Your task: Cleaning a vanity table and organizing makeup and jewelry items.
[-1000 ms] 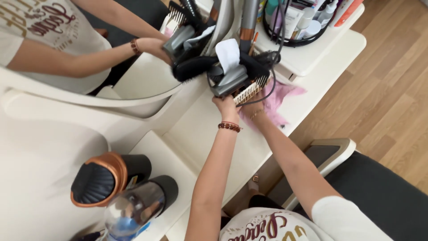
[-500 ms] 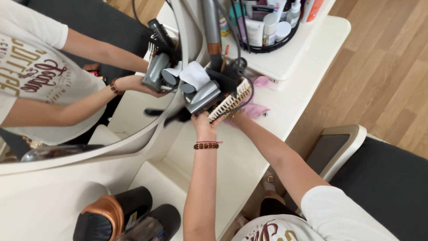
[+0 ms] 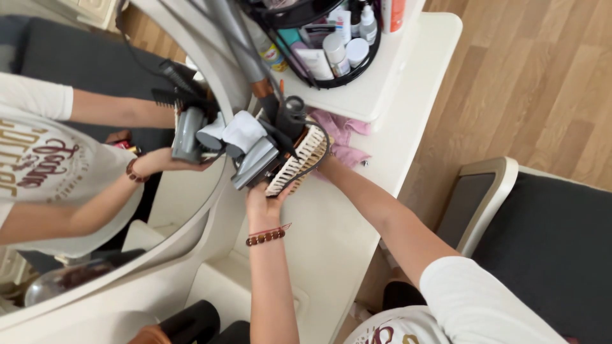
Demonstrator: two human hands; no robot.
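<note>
- Left hand grips the woven basket from below; overloaded with dryer and brushes, it may tip onto the desk.
- Right hand is hidden behind the basket; its grip cannot be told.
- The black cord may snag.

The left hand, with a bead bracelet at the wrist, grips the near end of a woven basket packed with a grey hair dryer, a white cloth and dark brushes. The right hand is mostly hidden behind the basket's far side and seems to hold it, just beside a pink cloth on the white vanity table. Behind stand 1 round mirror and a black wire caddy of bottles.
</note>
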